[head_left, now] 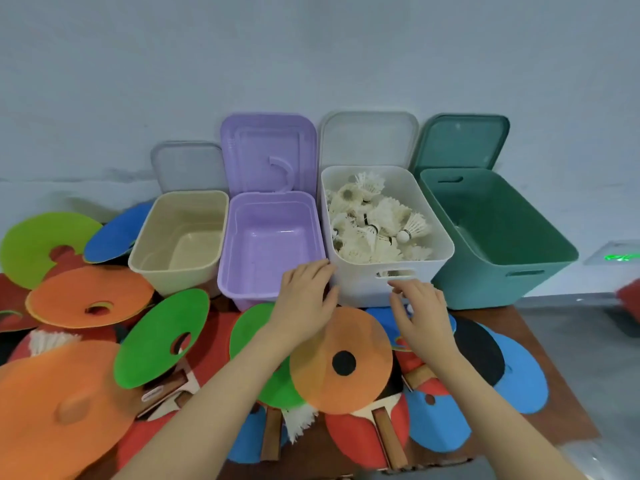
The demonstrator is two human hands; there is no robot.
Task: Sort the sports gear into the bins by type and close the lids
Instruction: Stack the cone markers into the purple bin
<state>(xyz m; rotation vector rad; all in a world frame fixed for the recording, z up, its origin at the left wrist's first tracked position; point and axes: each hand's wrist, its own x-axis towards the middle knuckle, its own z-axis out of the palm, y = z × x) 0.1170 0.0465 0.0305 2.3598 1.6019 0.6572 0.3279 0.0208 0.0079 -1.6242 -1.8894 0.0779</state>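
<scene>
Four bins stand open against the wall, and the white bin [388, 271] is heaped with shuttlecocks [374, 223]. Both hands sit at its front wall: left hand [304, 299] with relaxed fingers at its corner, right hand [420, 313] loosely spread, each holding nothing. In front of it lie an orange disc [341, 362] and paddles [384, 434].
</scene>
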